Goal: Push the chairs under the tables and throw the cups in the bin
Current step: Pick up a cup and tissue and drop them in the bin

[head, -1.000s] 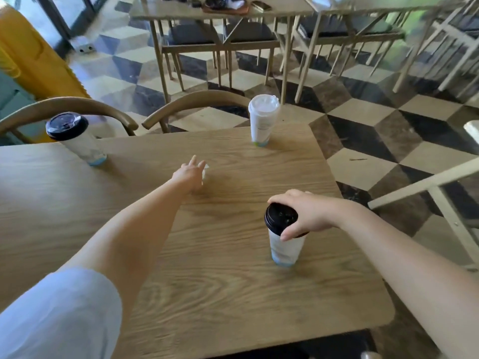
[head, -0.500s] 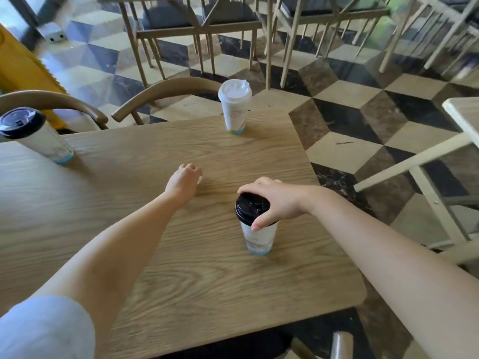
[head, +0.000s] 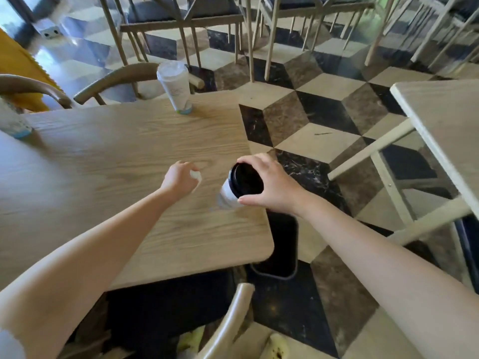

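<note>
since half a second ago the black-lidded cup point(head: 239, 186) has left its upright stand on the worktop point(head: 108, 161) and now tilts over the right edge, carried by the right hand point(head: 272, 185) with its fingers point(head: 252, 159) wrapped round the lid rim. the view has also swung down, bringing into sight a dark bin point(head: 281, 248) on the floor, just below the worktop's lower right corner in the lower middle of the frame. nearest, at the bottom of the frame, the curved back of a pale chair point(head: 230, 322) shows, not yet pushed in.

the left hand point(head: 178, 180), in the centre of the frame, is curled closed on a small white scrap point(head: 195, 175); what it is i cannot tell. judging by the tilt and the bin right beneath, this cup looks about to be dropped in, the first of the cups to go.

farther back, a white-lidded cup point(head: 176, 90) stands at the far edge of the worktop in the upper middle, and part of a third cup point(head: 11, 120) shows at the left edge. behind them two curved wooden chair backs point(head: 116, 79) stand close against the worktop. those cups are yet to be binned.
</note>
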